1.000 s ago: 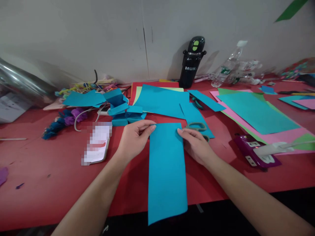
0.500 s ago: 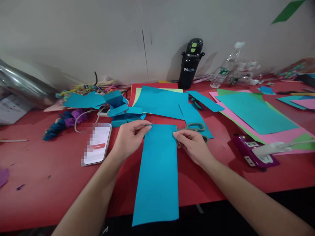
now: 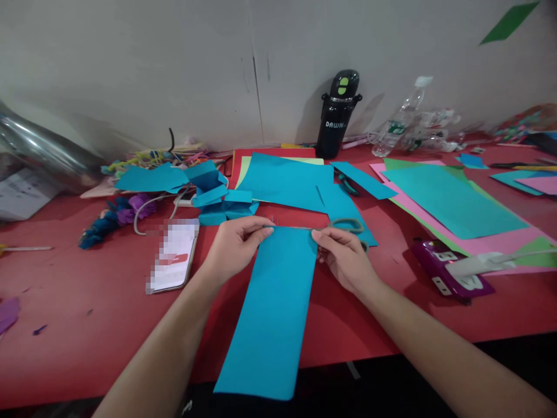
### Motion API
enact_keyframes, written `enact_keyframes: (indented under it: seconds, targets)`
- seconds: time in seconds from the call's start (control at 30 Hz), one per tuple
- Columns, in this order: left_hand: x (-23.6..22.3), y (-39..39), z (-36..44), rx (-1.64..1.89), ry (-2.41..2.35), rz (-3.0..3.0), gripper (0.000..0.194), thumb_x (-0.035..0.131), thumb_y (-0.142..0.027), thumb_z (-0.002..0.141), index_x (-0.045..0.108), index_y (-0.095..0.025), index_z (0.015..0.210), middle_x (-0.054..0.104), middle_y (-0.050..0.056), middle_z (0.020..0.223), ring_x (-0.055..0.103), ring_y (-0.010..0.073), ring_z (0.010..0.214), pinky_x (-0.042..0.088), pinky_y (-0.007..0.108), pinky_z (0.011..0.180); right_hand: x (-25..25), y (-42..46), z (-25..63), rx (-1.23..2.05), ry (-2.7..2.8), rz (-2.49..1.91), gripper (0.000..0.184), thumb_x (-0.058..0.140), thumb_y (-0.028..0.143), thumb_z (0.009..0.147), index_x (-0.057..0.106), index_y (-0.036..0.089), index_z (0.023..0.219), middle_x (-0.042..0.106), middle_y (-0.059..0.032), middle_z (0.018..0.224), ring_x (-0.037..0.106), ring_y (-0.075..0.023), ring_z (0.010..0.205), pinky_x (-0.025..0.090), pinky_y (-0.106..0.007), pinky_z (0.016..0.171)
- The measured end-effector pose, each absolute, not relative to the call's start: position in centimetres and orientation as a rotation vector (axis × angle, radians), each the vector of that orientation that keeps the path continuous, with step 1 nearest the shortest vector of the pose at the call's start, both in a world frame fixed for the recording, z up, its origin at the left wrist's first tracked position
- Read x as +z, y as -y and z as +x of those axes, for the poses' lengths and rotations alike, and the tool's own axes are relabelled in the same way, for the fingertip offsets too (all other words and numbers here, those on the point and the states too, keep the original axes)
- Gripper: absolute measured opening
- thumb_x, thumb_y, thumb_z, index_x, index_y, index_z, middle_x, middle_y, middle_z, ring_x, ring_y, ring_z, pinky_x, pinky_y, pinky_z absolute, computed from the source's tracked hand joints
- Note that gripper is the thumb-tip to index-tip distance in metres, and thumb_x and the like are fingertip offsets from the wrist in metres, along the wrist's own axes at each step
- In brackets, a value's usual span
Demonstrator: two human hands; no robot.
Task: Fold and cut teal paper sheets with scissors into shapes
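Observation:
A long strip of blue paper [image 3: 272, 307] hangs between my two hands, its near end reaching past the table's front edge. My left hand [image 3: 241, 244] pinches the strip's far left corner between thumb and forefinger. At the far right corner, my right hand [image 3: 342, 252] grips it the same way. A narrow edge along the top, between the two pinches, looks folded or bent over. Just beyond my right hand lie scissors [image 3: 348, 225], partly covered by that hand, resting on another blue paper piece [image 3: 348, 203].
To the left lie a phone [image 3: 176, 255] and folded blue paper pieces [image 3: 209, 186]. A black bottle [image 3: 337, 116] and a clear plastic bottle [image 3: 400, 122] stand by the wall. Right are stacked coloured sheets [image 3: 452, 197] and a purple power strip [image 3: 448, 270] with a plugged-in cable.
The near end of the blue paper strip has swung to the left. Its far edge has tipped so the narrow top edge shows, and both hands have shifted slightly right, still pinching the corners.

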State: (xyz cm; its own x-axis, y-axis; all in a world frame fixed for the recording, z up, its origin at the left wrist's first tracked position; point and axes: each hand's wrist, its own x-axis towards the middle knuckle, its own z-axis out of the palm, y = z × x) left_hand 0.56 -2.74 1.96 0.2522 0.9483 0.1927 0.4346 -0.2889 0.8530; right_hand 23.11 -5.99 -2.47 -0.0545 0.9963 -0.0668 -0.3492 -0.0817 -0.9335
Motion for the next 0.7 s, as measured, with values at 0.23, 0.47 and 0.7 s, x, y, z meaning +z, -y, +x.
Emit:
enact_keyframes:
  seconds: [0.23,0.47,0.7]
  targets:
    - [1.66,2.67,0.49,0.971,-1.244,1.804,0.021,0.069,-0.036,0.088,0.077,-0.020,0.097,0.079,0.006,0.097,0.074,0.0230,0.088,0.059,0.031,0.073,-2.35,6.14,22.84,1.485,0.839,-0.917,0.036,0.074,0.043,0.085,0.062,0.021,0.060,0.050,0.0025,0.059,0.047,-0.0119,0.055,0.040,-0.028,0.054]
    - [1.37,2.57,0.30,0.998,-1.251,1.782,0.021,0.070,-0.037,0.087,0.077,-0.020,0.097,0.079,0.006,0.098,0.074,0.0233,0.089,0.059,0.031,0.074,-2.65,6.11,23.12,1.418,0.969,-1.042,0.031,0.075,0.043,0.084,0.066,0.021,0.064,0.056,0.0015,0.057,0.051,-0.0129,0.054,0.039,-0.029,0.054]
    - [1.50,2.52,0.06,1.094,-1.328,1.791,0.023,0.071,-0.039,0.086,0.078,-0.021,0.097,0.079,0.006,0.093,0.073,0.0225,0.081,0.059,0.031,0.068,-2.27,6.16,23.18,1.443,1.133,-1.025,0.032,0.076,0.045,0.082,0.068,0.022,0.063,0.060,0.0002,0.058,0.052,-0.0137,0.055,0.042,-0.030,0.057]
